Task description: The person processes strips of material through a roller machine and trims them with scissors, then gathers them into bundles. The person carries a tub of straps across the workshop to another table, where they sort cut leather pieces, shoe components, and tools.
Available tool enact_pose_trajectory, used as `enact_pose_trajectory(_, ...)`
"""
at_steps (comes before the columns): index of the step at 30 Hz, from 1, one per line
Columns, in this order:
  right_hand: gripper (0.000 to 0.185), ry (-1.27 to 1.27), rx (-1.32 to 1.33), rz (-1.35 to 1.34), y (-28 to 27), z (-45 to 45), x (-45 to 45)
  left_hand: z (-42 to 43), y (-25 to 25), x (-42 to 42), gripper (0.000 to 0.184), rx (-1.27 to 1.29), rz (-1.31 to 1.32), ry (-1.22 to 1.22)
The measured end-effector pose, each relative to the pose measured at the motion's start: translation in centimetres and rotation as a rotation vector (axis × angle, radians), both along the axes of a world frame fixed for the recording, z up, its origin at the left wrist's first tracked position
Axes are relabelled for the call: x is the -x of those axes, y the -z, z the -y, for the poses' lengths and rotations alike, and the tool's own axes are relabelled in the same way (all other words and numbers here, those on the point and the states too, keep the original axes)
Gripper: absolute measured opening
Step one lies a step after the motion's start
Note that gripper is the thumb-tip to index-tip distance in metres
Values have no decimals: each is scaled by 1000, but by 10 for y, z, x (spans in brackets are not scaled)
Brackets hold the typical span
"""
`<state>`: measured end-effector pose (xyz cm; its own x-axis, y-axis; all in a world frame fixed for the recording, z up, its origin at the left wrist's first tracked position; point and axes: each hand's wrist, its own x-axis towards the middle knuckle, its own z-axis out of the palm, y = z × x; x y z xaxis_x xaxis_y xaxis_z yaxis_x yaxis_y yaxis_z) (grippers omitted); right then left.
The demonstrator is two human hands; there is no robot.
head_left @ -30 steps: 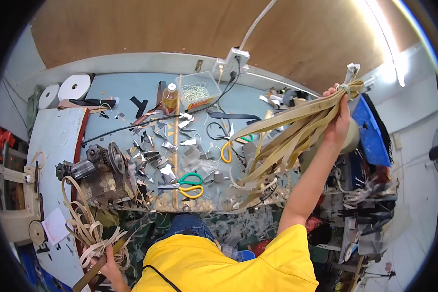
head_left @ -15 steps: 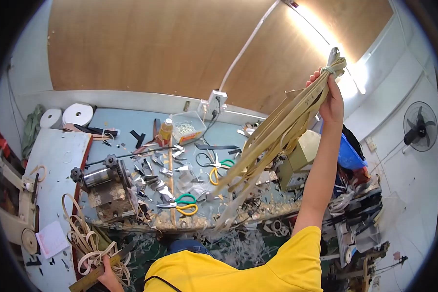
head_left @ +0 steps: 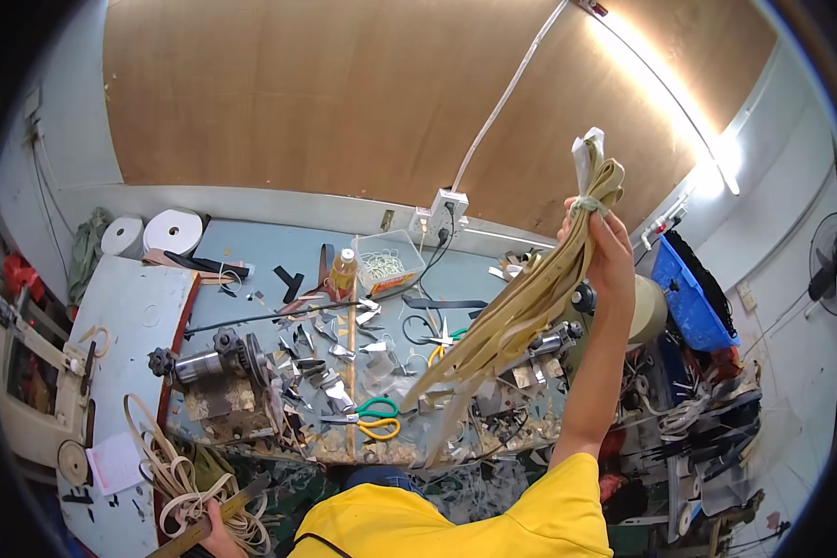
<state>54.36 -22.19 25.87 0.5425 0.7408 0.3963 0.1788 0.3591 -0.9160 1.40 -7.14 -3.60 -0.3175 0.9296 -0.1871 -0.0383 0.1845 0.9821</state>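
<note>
- No writing can be read: the red-and-yellow label on the clear plastic box is too small, and the marks on the white paper sheet are faint.
- The right hand is closed around the cord-tied top of a bundle of flat tan strips, raised above the blue-grey bench.
- The left hand is closed on looped cream strips and a flat brown stick; the loops hide some fingers.
- The bundle partly covers the yellow-and-green-handled scissors; its lower ends are blurred.
</note>
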Motion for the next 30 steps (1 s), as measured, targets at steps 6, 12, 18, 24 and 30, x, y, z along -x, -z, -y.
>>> enact_pose_trajectory(6, 29, 2, 77, 29, -7, 9, -3, -12, -15, -29, 43, -101, 20, 93)
enact_pose_trajectory(12, 32, -225, 247, 84, -11, -70, -64, -23, -26, -42, 49, -50, -93, 31)
enact_pose_trajectory(18, 46, -197, 550, -180, 155, -225, -194, -16, -23, -44, 47, 10, -86, -186)
enact_pose_trajectory(24, 60, 400, 1063, 315, 421, -278, -227, -7, -33, -51, 38, 148, -452, -166)
enact_pose_trajectory(30, 65, 454, 919, 340, 408, -271, -193, -5, -31, -48, 33, 180, -535, -120)
